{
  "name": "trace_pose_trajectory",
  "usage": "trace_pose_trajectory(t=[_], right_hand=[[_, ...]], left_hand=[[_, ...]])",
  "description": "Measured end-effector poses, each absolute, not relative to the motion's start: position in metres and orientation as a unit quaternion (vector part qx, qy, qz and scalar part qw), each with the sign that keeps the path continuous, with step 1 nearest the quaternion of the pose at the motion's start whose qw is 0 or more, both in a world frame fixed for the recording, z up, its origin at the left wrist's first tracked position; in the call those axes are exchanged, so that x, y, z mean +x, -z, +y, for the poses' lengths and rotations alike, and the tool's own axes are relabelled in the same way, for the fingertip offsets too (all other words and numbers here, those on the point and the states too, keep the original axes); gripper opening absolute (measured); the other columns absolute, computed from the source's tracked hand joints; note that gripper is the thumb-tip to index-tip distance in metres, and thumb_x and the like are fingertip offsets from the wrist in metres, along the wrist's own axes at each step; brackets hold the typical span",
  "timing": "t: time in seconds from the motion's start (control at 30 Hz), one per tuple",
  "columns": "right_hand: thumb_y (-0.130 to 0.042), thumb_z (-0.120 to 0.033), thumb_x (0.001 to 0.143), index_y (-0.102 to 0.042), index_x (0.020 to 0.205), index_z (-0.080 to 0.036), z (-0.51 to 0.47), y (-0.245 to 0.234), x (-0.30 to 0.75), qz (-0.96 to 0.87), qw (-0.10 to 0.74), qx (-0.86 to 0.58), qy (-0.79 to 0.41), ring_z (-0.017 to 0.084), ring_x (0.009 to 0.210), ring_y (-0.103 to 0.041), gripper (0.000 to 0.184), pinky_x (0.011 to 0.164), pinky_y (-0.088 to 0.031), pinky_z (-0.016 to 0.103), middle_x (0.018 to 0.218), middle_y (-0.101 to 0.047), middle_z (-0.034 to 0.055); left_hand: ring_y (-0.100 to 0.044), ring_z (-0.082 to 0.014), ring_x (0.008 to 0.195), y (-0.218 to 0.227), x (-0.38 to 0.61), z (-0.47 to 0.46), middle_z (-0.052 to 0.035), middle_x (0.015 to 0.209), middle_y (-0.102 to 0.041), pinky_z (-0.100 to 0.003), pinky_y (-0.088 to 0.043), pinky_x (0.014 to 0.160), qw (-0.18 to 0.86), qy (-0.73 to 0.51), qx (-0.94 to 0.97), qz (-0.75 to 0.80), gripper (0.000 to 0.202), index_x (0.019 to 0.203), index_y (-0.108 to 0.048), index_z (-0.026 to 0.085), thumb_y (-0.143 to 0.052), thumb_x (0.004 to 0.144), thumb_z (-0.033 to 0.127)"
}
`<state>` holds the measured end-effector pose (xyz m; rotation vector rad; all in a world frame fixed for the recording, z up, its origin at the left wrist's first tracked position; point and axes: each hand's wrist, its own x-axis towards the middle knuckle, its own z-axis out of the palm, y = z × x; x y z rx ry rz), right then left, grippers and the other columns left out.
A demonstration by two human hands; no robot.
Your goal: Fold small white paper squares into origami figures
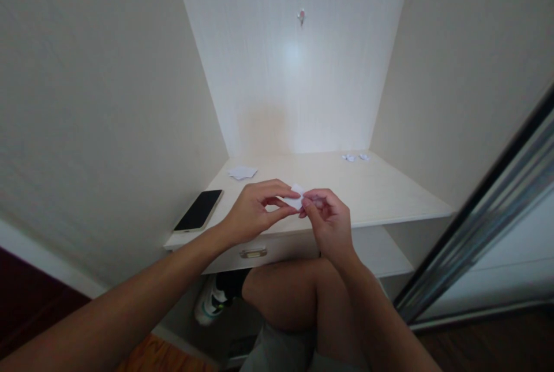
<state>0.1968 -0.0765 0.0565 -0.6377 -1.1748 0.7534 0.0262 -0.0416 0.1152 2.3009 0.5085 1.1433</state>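
A small piece of white paper [295, 201] is held between my two hands, above the front edge of the white shelf. My left hand [258, 206] grips its left side, thumb below and fingers above. At its right side, the thumb and fingers of my right hand [329, 216] pinch the paper, hiding part of it. Whether the paper is folded I cannot tell. Several flat sheets of white paper [242, 172] lie in a loose pile at the back left. Small crumpled or folded white paper pieces [348, 157] rest at the back right.
A dark-screened phone [199, 210] lies at the left edge of the white shelf [389, 199]. Beneath is a drawer with a metal handle [253, 253]. Panels enclose both sides and the back, where a small hook [302, 16] hangs. My legs are under the shelf.
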Motion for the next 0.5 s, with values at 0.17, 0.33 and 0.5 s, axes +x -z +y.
trace_pose_trajectory(t=[0.17,0.33,0.5], right_hand=[[-0.07,-0.026,0.092,-0.072,0.106,-0.023,-0.086,-0.058,0.2,-0.576,0.695,-0.264,-0.34,0.015,0.074,-0.068,0.015,0.071,-0.057,0.03,0.087,-0.07,0.0018],[-0.074,-0.019,0.089,-0.074,0.114,-0.028,-0.093,-0.058,0.202,-0.62,0.675,-0.229,-0.327,0.016,0.084,-0.068,0.027,0.078,-0.056,0.03,0.094,-0.071,0.002],[-0.078,-0.017,0.085,-0.076,0.111,-0.03,-0.099,-0.061,0.199,-0.619,0.674,-0.235,-0.327,0.017,0.085,-0.068,0.029,0.078,-0.056,0.031,0.095,-0.073,0.0023]], left_hand=[[-0.072,-0.0162,0.087,-0.115,0.019,-0.047,-0.0091,0.101,-0.073,-0.028,-0.066,0.074,0.276,-0.436,0.838,0.18,0.022,0.106,-0.079,0.019,-0.079,0.084,0.022],[-0.072,-0.0153,0.086,-0.121,0.009,-0.055,-0.0087,0.102,-0.076,-0.023,-0.061,0.069,0.232,-0.427,0.857,0.173,0.023,0.108,-0.079,0.022,-0.078,0.085,0.019],[-0.072,-0.0152,0.086,-0.125,0.002,-0.063,-0.0087,0.102,-0.076,-0.023,-0.058,0.069,0.193,-0.424,0.871,0.156,0.025,0.11,-0.079,0.023,-0.077,0.086,0.016]])
